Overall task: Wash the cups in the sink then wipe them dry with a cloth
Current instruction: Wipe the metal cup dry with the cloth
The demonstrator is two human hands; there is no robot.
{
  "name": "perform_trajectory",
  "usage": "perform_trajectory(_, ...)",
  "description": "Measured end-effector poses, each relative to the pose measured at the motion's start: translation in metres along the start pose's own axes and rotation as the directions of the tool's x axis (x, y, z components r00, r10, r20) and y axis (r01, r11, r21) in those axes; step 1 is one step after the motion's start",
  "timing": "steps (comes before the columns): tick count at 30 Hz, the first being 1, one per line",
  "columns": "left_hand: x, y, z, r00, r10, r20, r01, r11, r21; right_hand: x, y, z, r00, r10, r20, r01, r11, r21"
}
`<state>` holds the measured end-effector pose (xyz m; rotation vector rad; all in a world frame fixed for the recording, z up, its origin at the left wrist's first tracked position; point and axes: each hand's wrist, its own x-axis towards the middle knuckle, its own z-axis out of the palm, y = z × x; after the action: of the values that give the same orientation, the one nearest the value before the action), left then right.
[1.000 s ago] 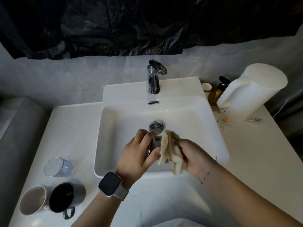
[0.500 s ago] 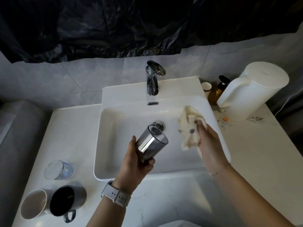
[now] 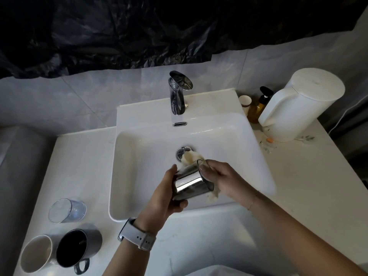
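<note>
Fingers [image 3: 180, 204] grip unlabelled steel cup [image 3: 189, 183]; cloth [image 3: 189, 157] inside.

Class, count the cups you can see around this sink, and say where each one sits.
5. A steel cup held over the sink; a clear glass, a white mug and a dark mug on the left counter; a paper cup behind the right rim. None seems hidden.

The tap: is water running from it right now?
No, nothing flows from the tap into the sink, while the left hand holds the steel cup over it.
</note>
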<state>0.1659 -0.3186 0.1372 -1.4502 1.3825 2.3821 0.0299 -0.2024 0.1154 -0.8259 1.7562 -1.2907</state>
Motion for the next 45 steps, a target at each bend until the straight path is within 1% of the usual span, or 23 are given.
perform_trajectory(2, 0.002, 0.003, -0.006, 0.998, -0.065, -0.009, 0.065, 0.998, 0.016, 0.003, -0.005, -0.006, 0.996, -0.079, 0.046, 0.084, 0.986, -0.142)
perform_trajectory(5, -0.001, 0.007, -0.012, 0.984, -0.156, 0.088, 0.151, 0.987, 0.058, 0.006, -0.021, -0.009, 0.958, -0.258, 0.126, 0.286, 0.881, -0.376)
perform_trajectory(8, -0.003, 0.007, -0.012, 0.981, -0.14, 0.137, 0.145, 0.989, -0.032, 0.01, -0.028, 0.0, 0.951, -0.294, 0.095, 0.303, 0.827, -0.474)
perform_trajectory(9, -0.004, 0.007, -0.01, 0.988, -0.105, 0.109, 0.114, 0.99, -0.079, 0.01, -0.026, 0.004, 0.966, -0.253, 0.049, 0.244, 0.839, -0.486)
perform_trajectory(11, -0.003, 0.004, -0.009, 0.999, 0.006, -0.036, -0.009, 0.997, -0.072, 0.008, -0.019, 0.009, 1.0, 0.023, 0.009, -0.018, 0.923, -0.385)
perform_trajectory(13, -0.001, -0.001, -0.011, 0.976, 0.137, -0.172, -0.129, 0.99, 0.057, 0.0, -0.01, 0.014, 0.932, 0.34, 0.127, -0.32, 0.935, -0.154)
perform_trajectory(15, 0.001, -0.006, -0.011, 0.958, 0.222, -0.181, -0.198, 0.97, 0.14, -0.006, -0.005, 0.017, 0.89, 0.426, 0.164, -0.43, 0.903, -0.011)
perform_trajectory(17, 0.004, -0.009, -0.013, 0.948, 0.291, -0.13, -0.263, 0.944, 0.198, -0.005, -0.002, 0.018, 0.894, 0.437, 0.101, -0.439, 0.898, 0.004)
perform_trajectory(19, 0.005, -0.008, -0.021, 0.882, 0.468, -0.051, -0.427, 0.84, 0.335, -0.002, -0.004, 0.017, 0.891, 0.45, 0.062, -0.45, 0.893, -0.013)
perform_trajectory(20, 0.005, -0.006, -0.027, 0.821, 0.568, 0.055, -0.543, 0.747, 0.384, 0.0, -0.006, 0.015, 0.886, 0.458, 0.068, -0.458, 0.889, -0.025)
perform_trajectory(22, 0.005, -0.003, -0.037, 0.714, 0.62, 0.326, -0.691, 0.546, 0.475, 0.003, -0.013, 0.01, 0.881, 0.462, 0.1, -0.458, 0.887, -0.054)
perform_trajectory(24, 0.005, 0.002, -0.04, 0.668, 0.611, 0.424, -0.679, 0.266, 0.685, 0.008, -0.021, 0.005, 0.886, 0.448, 0.116, -0.443, 0.894, -0.067)
perform_trajectory(25, 0.005, 0.005, -0.037, 0.656, 0.645, 0.392, -0.615, 0.157, 0.772, 0.011, -0.025, 0.004, 0.887, 0.447, 0.118, -0.443, 0.895, -0.057)
perform_trajectory(26, 0.006, 0.008, -0.034, 0.64, 0.689, 0.34, -0.56, 0.115, 0.821, 0.014, -0.028, 0.003, 0.889, 0.446, 0.109, -0.444, 0.895, -0.037)
perform_trajectory(27, 0.007, 0.011, -0.03, 0.639, 0.717, 0.28, -0.531, 0.148, 0.834, 0.017, -0.029, 0.003, 0.89, 0.447, 0.092, -0.448, 0.894, -0.011)
perform_trajectory(28, 0.007, 0.015, -0.028, 0.674, 0.71, 0.204, -0.526, 0.267, 0.807, 0.019, -0.029, 0.004, 0.891, 0.447, 0.073, -0.45, 0.893, 0.022)
perform_trajectory(29, 0.007, 0.018, -0.025, 0.743, 0.657, 0.127, -0.525, 0.456, 0.718, 0.02, -0.029, 0.005, 0.898, 0.436, 0.051, -0.439, 0.895, 0.076)
perform_trajectory(31, 0.009, 0.022, -0.022, 0.891, 0.452, 0.045, -0.445, 0.847, 0.292, 0.016, -0.027, 0.004, 0.933, 0.357, -0.051, -0.337, 0.913, 0.23)
perform_trajectory(32, 0.009, 0.023, -0.022, 0.949, 0.311, 0.059, -0.313, 0.949, 0.034, 0.011, -0.027, 0.003, 0.948, 0.287, -0.14, -0.235, 0.923, 0.306)
perform_trajectory(34, 0.008, 0.023, -0.02, 0.981, 0.137, 0.136, -0.091, 0.949, -0.301, -0.005, -0.028, 0.003, 0.946, 0.115, -0.303, -0.016, 0.95, 0.311)
perform_trajectory(37, 0.01, 0.02, -0.012, 0.972, 0.135, 0.192, -0.034, 0.891, -0.452, -0.02, -0.021, 0.012, 0.928, -0.177, -0.328, 0.23, 0.965, 0.13)
perform_trajectory(42, 0.011, 0.014, 0.006, 0.948, 0.16, 0.276, -0.041, 0.919, -0.392, -0.018, -0.029, 0.033, 0.909, -0.377, -0.179, 0.372, 0.926, -0.062)
perform_trajectory(45, 0.007, 0.016, 0.005, 0.944, 0.187, 0.27, -0.125, 0.965, -0.231, 0.001, -0.031, 0.024, 0.873, -0.431, -0.229, 0.394, 0.899, -0.189)
